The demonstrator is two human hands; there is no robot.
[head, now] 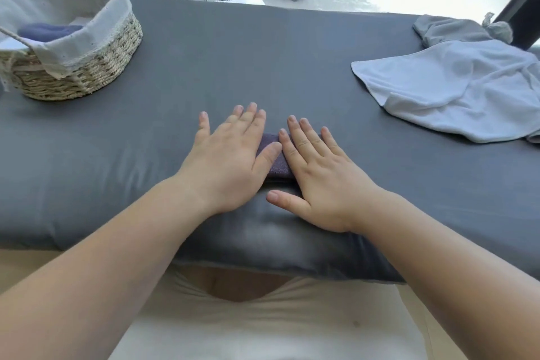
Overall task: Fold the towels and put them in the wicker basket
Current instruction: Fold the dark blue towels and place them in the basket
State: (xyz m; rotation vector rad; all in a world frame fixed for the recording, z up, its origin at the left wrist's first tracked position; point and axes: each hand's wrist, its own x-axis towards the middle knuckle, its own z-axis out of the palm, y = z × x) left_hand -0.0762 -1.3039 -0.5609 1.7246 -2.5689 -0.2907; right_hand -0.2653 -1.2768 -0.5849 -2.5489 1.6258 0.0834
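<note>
A small folded purple towel lies on the grey cushioned surface, mostly hidden under my hands. My left hand presses flat on its left part with straight fingers. My right hand lies flat on its right part, thumb stretched toward me. The wicker basket with a pale cloth liner stands at the far left and holds a folded dark blue towel. A loose light blue towel lies spread at the right, and a grey towel is crumpled behind it.
A large window runs along the far edge of the cushion, with a dark frame post at the far right. The cushion's front edge hangs over just in front of my body.
</note>
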